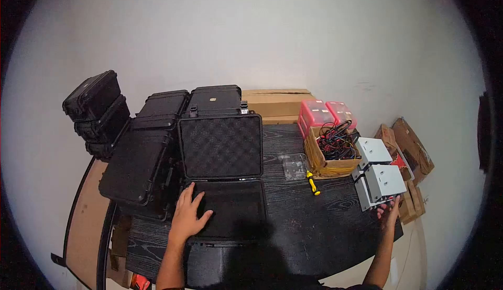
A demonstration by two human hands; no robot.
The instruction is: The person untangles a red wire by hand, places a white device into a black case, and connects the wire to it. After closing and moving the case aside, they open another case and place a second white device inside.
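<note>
The open case (220,146) at the centre of your frame is black, its lid lined with dimpled egg-crate foam. The stacked cases (97,104) at upper left are black too. Your table (325,227) shows black wood grain. Right of centre you have a yellow-and-black screwdriver (313,184), a tan cardboard box (314,159) of red and black cables (335,140), two red bins (325,113) and pale grey metal boxes (385,181).

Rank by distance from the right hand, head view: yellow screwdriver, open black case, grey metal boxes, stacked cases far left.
1. grey metal boxes, against the right hand, table's right edge
2. yellow screwdriver, mid-table
3. open black case, under the left hand
4. stacked cases, far left
</note>
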